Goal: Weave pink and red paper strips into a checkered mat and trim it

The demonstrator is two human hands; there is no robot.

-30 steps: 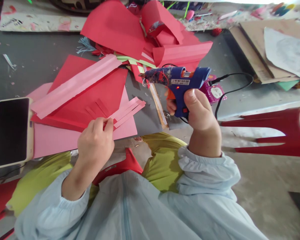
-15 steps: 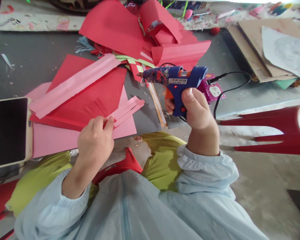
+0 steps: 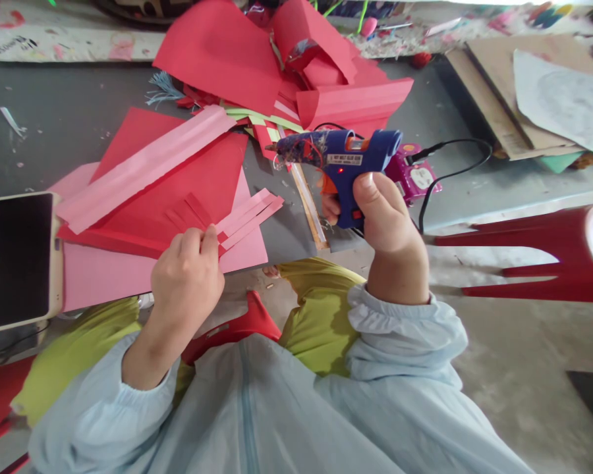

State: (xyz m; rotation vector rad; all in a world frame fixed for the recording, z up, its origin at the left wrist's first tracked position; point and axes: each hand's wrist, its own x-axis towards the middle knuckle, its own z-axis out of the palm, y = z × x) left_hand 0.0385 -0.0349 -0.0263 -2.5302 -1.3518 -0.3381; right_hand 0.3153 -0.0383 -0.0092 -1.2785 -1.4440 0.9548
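Note:
My left hand (image 3: 188, 273) pinches woven paper strips (image 3: 250, 220), pink and red, near the table's front edge. Their pink ends fan out to the right, and red ends stick out to the upper left. Beneath them lie a red sheet (image 3: 170, 191) and a pink sheet (image 3: 109, 280). A long pleated pink strip (image 3: 148, 168) crosses the red sheet. My right hand (image 3: 383, 214) is wrapped round the handle of a blue hot glue gun (image 3: 348, 158), whose nozzle points left. Its red light is lit, and a finger is at the orange trigger.
A phone (image 3: 17, 260) lies at the left edge. Crumpled red paper (image 3: 227, 56) is heaped at the back. Behind the glue gun stands a purple box (image 3: 415, 174) with a black cable (image 3: 449, 176). Cardboard pieces (image 3: 494, 99) lie at right, above a red stool (image 3: 538, 253).
The left fingers have shifted slightly on the woven strips, the thumb side now lying closer to them. The right hand and glue gun appear a little farther left, as the whole view shifts slightly.

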